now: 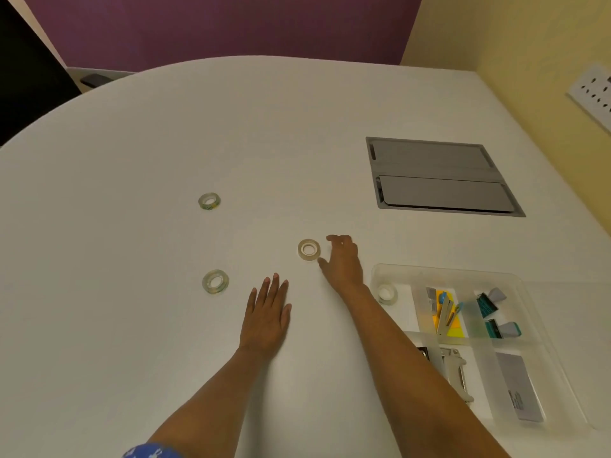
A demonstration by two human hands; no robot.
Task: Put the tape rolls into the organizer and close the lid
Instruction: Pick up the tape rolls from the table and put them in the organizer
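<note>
One roll (386, 293) sits in the organizer (515, 278); three lie on the surface (132, 160), the nearest (309, 249) just beside the right hand's (342, 262) spread, empty fingers (332, 239); left hand (267, 314) flat; no lid seen.

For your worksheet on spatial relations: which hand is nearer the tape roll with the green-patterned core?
Left. The left hand lies flat below-right of that roll; the right hand is farther right.

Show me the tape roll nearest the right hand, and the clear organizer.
tape roll (309, 249), head view, on its top ring.
organizer (446, 270), head view, on its far rim.
</note>
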